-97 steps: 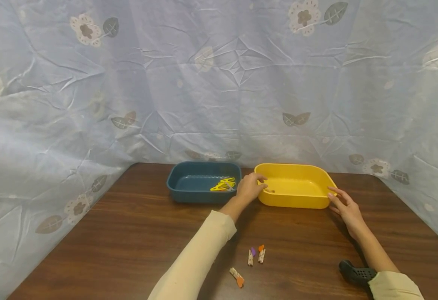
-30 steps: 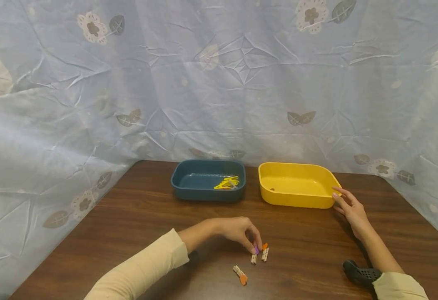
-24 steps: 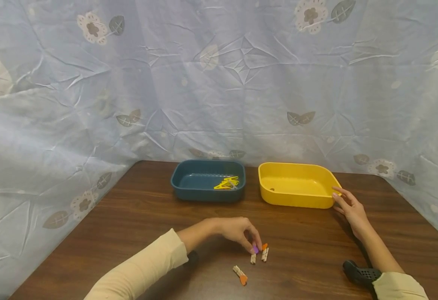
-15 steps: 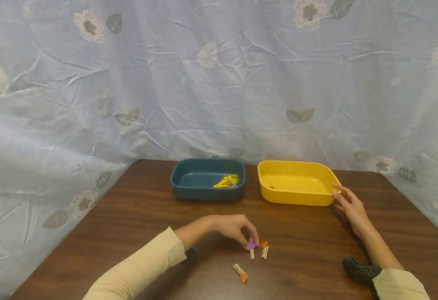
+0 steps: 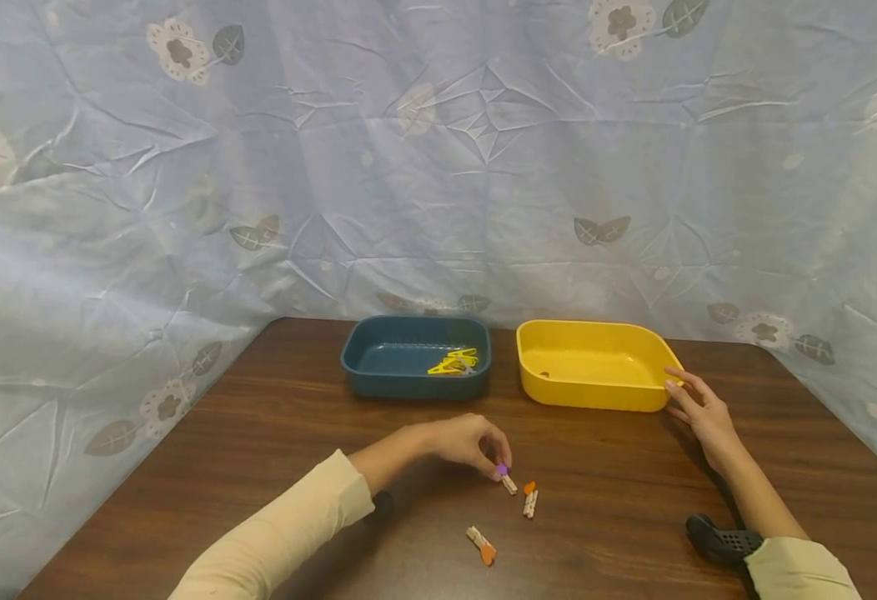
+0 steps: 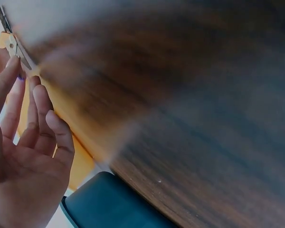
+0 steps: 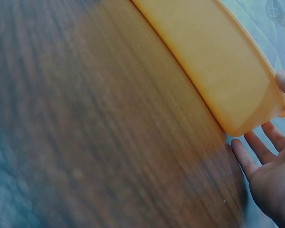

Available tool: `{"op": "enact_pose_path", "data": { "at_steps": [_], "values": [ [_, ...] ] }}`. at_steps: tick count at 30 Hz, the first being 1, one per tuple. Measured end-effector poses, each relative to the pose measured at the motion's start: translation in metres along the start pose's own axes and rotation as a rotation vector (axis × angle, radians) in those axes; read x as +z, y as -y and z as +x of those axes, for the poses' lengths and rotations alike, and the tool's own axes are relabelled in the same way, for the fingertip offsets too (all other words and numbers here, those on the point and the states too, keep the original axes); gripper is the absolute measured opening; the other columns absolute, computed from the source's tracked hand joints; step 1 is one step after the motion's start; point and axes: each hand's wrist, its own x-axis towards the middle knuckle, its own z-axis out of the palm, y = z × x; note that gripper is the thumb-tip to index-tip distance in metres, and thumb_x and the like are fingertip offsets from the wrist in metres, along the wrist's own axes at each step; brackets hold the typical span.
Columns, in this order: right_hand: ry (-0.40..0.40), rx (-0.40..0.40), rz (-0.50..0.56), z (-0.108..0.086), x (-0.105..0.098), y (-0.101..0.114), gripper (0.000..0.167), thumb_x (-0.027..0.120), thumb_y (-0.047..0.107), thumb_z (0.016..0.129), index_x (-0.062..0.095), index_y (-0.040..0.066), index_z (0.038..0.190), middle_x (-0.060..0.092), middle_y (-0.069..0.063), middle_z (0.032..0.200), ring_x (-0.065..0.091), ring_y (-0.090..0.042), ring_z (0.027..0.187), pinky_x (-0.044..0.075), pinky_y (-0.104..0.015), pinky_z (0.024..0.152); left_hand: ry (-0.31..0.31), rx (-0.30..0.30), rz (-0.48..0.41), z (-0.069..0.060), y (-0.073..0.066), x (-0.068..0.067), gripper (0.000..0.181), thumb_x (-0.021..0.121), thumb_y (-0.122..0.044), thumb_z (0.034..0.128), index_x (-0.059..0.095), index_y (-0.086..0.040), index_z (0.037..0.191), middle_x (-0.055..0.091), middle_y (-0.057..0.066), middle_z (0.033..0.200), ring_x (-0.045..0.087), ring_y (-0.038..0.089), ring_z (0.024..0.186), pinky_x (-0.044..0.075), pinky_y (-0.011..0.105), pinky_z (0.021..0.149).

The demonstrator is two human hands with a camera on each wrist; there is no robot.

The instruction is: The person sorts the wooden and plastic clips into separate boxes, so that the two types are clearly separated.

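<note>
My left hand pinches a wooden clothespin by its purple heart end, just above the table; in the left wrist view its other fingers are loosely bent. Close by, to the right, lies a wooden clothespin with an orange heart. Nearer the front is another orange-heart clothespin. My right hand holds the right front corner of a yellow bin, thumb and index finger at its rim. In the right wrist view the lower fingers reach along the bin's outer wall. A small brown thing sits inside the bin.
A dark blue bin stands left of the yellow one, with yellow clips and something grey inside. The brown wooden table ends at a flowered curtain behind the bins. A black strap-like device is at my right wrist.
My left hand came from the yellow bin's left rim to the table, took the purple-heart clothespin and lifted it slightly backward, tilting it. My right hand stays at the yellow bin.
</note>
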Motion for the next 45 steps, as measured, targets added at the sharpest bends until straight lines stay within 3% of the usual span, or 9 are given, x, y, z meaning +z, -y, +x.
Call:
{"op": "enact_pose_path", "data": {
  "at_steps": [7,14,23,38,45],
  "values": [
    [-0.001,-0.001,0.008,0.001,0.001,0.001,0.051,0.046,0.035,0.096,0.036,0.014,0.141,0.024,-0.022,0.136,0.043,0.007,0.099,0.046,-0.016,0.079,-0.107,-0.063,0.028,0.001,0.003,-0.004,0.013,0.074,-0.01,0.0776,0.068,-0.009,0.09,0.062,-0.012,0.078,0.055,0.001,0.072,0.045,0.015,0.067],
    [-0.009,-0.009,0.027,0.002,0.001,0.002,0.049,0.047,0.033,0.096,0.039,0.013,0.14,0.032,-0.009,0.127,0.046,0.007,0.097,0.046,-0.016,0.077,-0.199,-0.091,-0.028,0.002,0.001,-0.009,0.014,0.074,-0.006,0.077,0.068,-0.007,0.09,0.066,-0.007,0.078,0.059,0.002,0.072,0.047,0.016,0.066],
    [0.001,0.0,0.04,0.001,0.001,0.001,0.048,0.048,0.032,0.096,0.039,0.013,0.139,0.034,-0.006,0.121,0.048,0.005,0.097,0.046,-0.016,0.077,-0.231,-0.11,0.005,0.006,0.006,-0.008,0.02,0.072,-0.007,0.0785,0.07,-0.005,0.098,0.068,-0.006,0.081,0.059,-0.001,0.068,0.046,0.015,0.064],
    [0.0,-0.001,-0.011,0.002,-0.001,0.002,0.05,0.046,0.036,0.096,0.037,0.015,0.141,0.026,-0.02,0.134,0.044,0.006,0.098,0.046,-0.016,0.078,-0.356,-0.132,0.09,0.018,-0.006,-0.019,0.018,0.074,-0.018,0.0794,0.071,-0.009,0.095,0.067,-0.009,0.082,0.057,0.0,0.075,0.043,0.017,0.068],
    [0.0,0.0,-0.006,0.002,-0.001,-0.001,0.05,0.046,0.035,0.096,0.037,0.015,0.141,0.025,-0.023,0.136,0.043,0.006,0.098,0.046,-0.017,0.078,-0.407,-0.141,0.066,0.023,-0.009,-0.023,0.018,0.073,-0.019,0.0803,0.072,-0.01,0.095,0.067,-0.009,0.081,0.057,0.0,0.072,0.044,0.016,0.063]
  ]
}}
